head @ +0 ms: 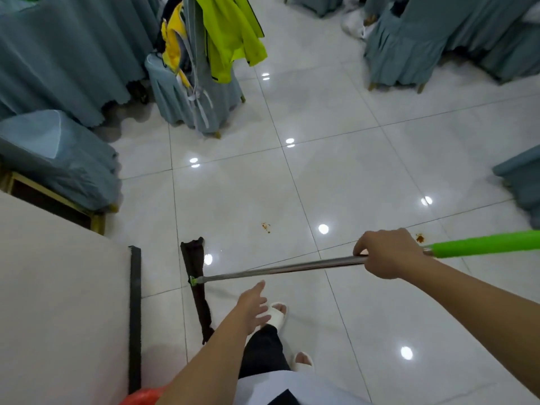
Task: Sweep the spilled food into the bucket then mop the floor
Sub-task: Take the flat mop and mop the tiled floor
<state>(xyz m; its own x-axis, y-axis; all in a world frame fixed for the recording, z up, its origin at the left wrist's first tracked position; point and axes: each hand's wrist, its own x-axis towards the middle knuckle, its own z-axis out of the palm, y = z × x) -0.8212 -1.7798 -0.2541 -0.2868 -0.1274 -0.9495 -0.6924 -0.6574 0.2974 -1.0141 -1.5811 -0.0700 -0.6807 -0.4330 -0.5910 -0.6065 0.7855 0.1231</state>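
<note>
My right hand (388, 254) grips the steel pole of a flat mop (280, 268), just left of its green grip (482, 244). The mop's dark flat head (197, 285) lies on the white tiled floor near the wall's dark skirting. My left hand (252, 308) hovers below the pole with fingers spread, holding nothing. Two small brown food stains sit on the tiles, one stain (266, 227) ahead of the mop head, the other stain (420, 237) just beyond my right hand. No bucket is in view.
A white wall corner (58, 302) with dark skirting (135, 311) stands at left. Chairs with grey-blue covers (64, 159) ring the area, one draped with yellow-green jackets (230, 33). An orange-red bag (143, 396) shows at the bottom edge. My feet in white slippers (277, 312) stand by the mop.
</note>
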